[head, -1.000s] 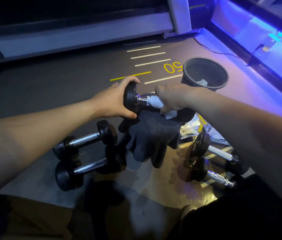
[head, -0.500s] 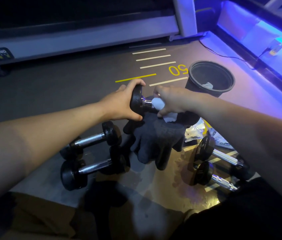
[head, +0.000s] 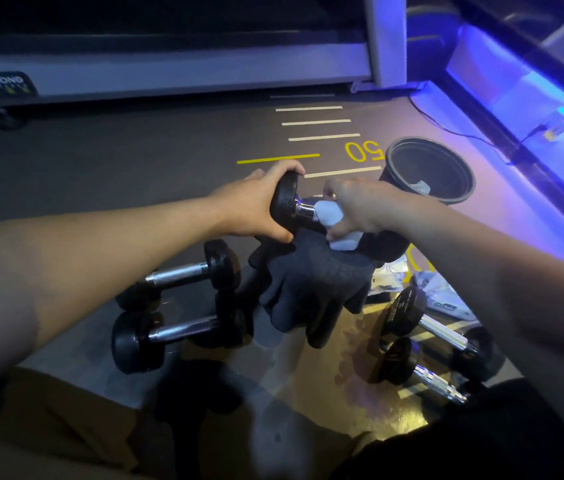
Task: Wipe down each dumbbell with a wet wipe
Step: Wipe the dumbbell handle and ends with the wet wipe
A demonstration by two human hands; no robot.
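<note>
A black dumbbell [head: 285, 202] with a chrome handle is held above the floor. My left hand [head: 249, 206] grips its left end. My right hand [head: 356, 209] presses a white wet wipe [head: 334, 216] around the handle; the right end is hidden behind that hand. Below them lie dark grey gloves [head: 311, 289]. Two dumbbells rest on the floor at left, the far one [head: 187, 271] and the near one [head: 169, 332]. At right lie two more, one [head: 436, 327] behind the other [head: 425, 372].
A black bin [head: 408, 188] with a used wipe inside stands on the floor at right. A white wipe packet [head: 446, 303] lies by the right dumbbells. A treadmill frame [head: 169, 77] runs along the back. A blue-lit ledge [head: 515, 109] and a cable border the right.
The right hand with the wipe has shifted slightly along the handle. The view has drifted a little; the left hand keeps its grip on the dumbbell end.
</note>
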